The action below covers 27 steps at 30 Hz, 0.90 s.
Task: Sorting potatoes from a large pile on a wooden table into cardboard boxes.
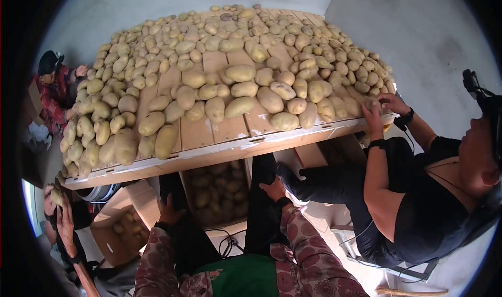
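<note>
My left hand (171, 212) rests on my dark-trousered left leg with its fingers spread. On my other leg lies my right hand (274, 189), thumb held apart, holding nothing. Before me a slatted wooden table (231, 134) bears a wide spread of potatoes (240, 73). Between my legs, below the table's front edge, stands a box (246, 202) of shaded potatoes (219, 189). Larger potatoes, such as a long potato (166, 141), lie near the table's front edge.
At right, a seated person in black (423, 202) has both hands on potatoes at the table's corner. Another person's hands (62, 210) at left hold a potato. A third person (55, 89) sits beyond. A cardboard box (106, 242) and cables (227, 244) are below.
</note>
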Available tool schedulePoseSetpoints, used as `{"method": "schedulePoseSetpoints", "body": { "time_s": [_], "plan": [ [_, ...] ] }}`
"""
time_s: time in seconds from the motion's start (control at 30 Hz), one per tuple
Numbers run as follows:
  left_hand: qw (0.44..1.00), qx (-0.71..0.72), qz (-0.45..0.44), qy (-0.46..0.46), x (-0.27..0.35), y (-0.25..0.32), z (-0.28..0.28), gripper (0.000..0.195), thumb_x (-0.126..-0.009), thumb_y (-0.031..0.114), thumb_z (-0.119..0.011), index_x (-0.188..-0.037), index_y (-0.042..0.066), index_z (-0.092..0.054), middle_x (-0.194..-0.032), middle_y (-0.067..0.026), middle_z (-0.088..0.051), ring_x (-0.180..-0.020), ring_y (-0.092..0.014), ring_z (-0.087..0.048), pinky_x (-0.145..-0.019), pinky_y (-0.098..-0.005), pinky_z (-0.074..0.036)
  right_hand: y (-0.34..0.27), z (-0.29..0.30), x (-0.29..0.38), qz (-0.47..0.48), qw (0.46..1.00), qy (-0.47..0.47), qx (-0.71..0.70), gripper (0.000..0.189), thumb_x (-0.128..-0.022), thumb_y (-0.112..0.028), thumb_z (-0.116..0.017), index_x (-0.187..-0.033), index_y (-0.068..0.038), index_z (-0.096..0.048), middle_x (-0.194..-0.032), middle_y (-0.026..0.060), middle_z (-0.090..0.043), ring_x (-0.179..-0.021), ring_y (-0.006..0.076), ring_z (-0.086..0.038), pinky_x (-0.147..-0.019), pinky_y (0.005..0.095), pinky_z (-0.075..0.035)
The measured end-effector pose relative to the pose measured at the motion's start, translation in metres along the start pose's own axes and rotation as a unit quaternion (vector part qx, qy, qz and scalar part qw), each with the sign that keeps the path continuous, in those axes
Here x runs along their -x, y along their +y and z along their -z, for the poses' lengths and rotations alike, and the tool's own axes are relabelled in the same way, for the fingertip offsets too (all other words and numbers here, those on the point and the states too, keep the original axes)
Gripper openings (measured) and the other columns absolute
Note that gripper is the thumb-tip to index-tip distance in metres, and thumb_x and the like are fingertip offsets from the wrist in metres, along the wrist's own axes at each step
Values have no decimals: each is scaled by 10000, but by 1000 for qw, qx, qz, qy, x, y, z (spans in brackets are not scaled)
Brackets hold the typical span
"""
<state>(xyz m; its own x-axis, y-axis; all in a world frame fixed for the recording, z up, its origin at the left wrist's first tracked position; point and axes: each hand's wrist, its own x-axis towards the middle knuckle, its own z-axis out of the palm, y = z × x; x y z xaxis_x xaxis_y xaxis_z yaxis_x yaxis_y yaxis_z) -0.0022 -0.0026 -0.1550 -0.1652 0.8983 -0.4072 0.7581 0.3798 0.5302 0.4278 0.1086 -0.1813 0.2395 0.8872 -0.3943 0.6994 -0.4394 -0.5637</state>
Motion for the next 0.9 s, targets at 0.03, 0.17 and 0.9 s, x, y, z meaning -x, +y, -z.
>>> {"method": "schedulePoseSetpoints", "body": {
  "time_s": [0.03, 0.17, 0.9],
  "plan": [
    [998, 50, -8, -21, 14, -7, 2, 1088, -634, 449, -759, -1425, 115, -91, -1339, -357, -277, -1267, -490, -262, -1031, -512, -279, 3, -3, -1, 6, 1000, 12, 3, 971, -605, -461, -734, -1320, 31, -298, -1190, 284, -508, -1116, 394, -502, -949, 421, -402],
    [987, -118, -10, -113, 28, -6, 14, 1296, -556, 567, -772, -1431, 146, 86, -1328, -410, -239, -1276, -506, -235, -1042, -507, -266, 6, -5, 0, 70, 997, 22, 13, 883, -649, -381, -697, -1310, 41, -293, -1164, 302, -511, -1102, 418, -498, -939, 430, -407],
    [980, -82, 167, -71, 0, 14, -1, 1343, -481, 503, -821, -1413, 320, 128, -1334, -415, -181, -1184, -528, -376, -947, -519, -399, -304, 8, 110, 565, 817, 52, -102, 623, -710, -212, -695, -1263, -97, -432, -1166, 215, -484, -1080, 341, -489, -855, 388, -425]
  ]
}}
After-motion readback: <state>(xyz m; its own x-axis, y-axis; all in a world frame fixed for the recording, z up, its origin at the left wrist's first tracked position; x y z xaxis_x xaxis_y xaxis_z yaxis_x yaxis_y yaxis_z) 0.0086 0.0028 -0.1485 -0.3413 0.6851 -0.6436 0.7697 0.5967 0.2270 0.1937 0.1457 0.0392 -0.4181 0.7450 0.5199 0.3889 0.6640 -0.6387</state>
